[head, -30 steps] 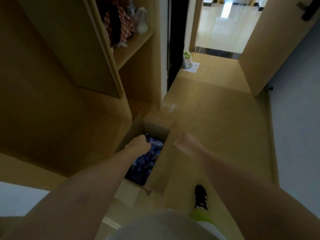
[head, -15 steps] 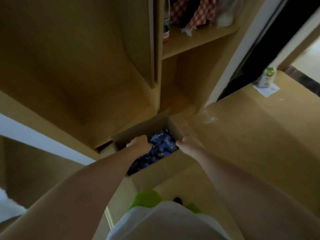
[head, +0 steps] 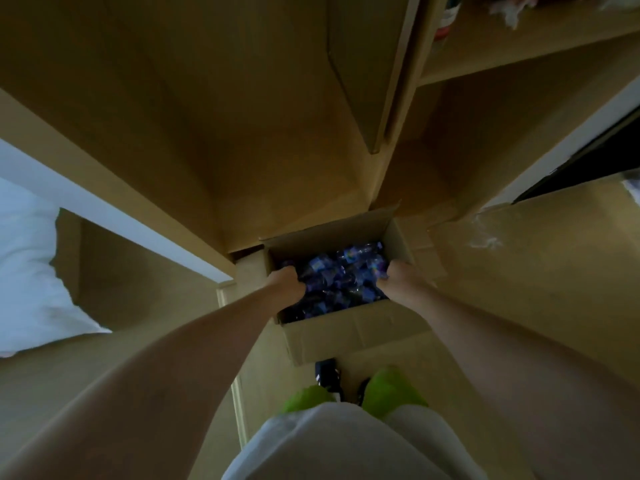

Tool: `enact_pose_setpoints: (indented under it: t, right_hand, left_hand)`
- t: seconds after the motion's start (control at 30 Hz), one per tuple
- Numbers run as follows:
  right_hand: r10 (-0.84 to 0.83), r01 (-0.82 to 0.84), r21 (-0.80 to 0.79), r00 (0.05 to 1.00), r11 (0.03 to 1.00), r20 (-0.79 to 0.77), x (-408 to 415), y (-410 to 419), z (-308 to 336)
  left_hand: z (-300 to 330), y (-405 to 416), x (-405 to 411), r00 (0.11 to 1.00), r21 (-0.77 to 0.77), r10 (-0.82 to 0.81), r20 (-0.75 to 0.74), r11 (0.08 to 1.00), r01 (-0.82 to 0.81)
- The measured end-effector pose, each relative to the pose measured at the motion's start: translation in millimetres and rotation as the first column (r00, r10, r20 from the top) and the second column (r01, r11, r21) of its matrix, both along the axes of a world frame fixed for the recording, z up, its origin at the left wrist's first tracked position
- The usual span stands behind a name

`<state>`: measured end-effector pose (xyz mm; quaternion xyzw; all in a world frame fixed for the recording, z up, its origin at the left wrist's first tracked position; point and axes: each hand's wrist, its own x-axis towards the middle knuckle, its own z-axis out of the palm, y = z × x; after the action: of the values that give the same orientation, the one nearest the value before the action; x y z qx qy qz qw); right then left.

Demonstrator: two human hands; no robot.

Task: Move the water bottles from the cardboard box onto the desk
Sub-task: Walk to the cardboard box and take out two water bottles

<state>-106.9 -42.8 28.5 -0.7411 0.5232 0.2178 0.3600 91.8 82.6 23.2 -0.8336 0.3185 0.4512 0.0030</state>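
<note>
Open cardboard box (head: 349,332) on the floor (head: 519,271) below wooden shelving, packed with blue-labelled water bottles (head: 341,278). Left hand (head: 287,284) and right hand (head: 398,277) both reach inside among the bottles; fingers hidden, so grip cannot be told.

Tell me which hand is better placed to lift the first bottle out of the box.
Neither clearly: the left hand and the right hand both reach into the cardboard box, fingers curled down among the water bottles. Whether either grip holds a bottle is hidden.
</note>
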Motion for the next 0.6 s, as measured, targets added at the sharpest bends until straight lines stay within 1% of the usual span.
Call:
enact_pose_setpoints:
  t: [0.2,0.27,0.37,0.43,0.6]
  right_hand:
    - [0.128,-0.126,0.043,0.991,0.991,-0.042,-7.9,-19.9,-46.5]
    - [0.200,-0.196,0.058,0.977,0.979,-0.069,-7.2,-30.2,-64.2]
    - [0.345,-0.342,0.048,0.928,0.939,-0.139,-0.1,-47.8,-90.3]
    - [0.429,-0.428,0.037,0.891,0.903,-0.148,9.3,-61.7,-113.1]
    - [0.602,-0.606,0.016,0.785,0.795,-0.144,36.8,-95.5,-195.8]
  left_hand:
    - [-37.3,-3.5,-6.5,0.998,0.037,0.060,-0.014,0.998,-0.059]
    - [-52.0,-6.7,-9.6,0.995,0.052,0.098,-0.013,0.994,-0.098]
    - [-77.2,-12.4,-12.7,0.989,0.105,0.143,-0.023,0.985,-0.140]
    - [-98.9,-21.3,-11.9,0.986,0.128,0.169,-0.007,0.978,-0.167]
    - [-175.6,-55.3,-11.7,0.974,0.086,0.222,0.034,0.971,-0.224]
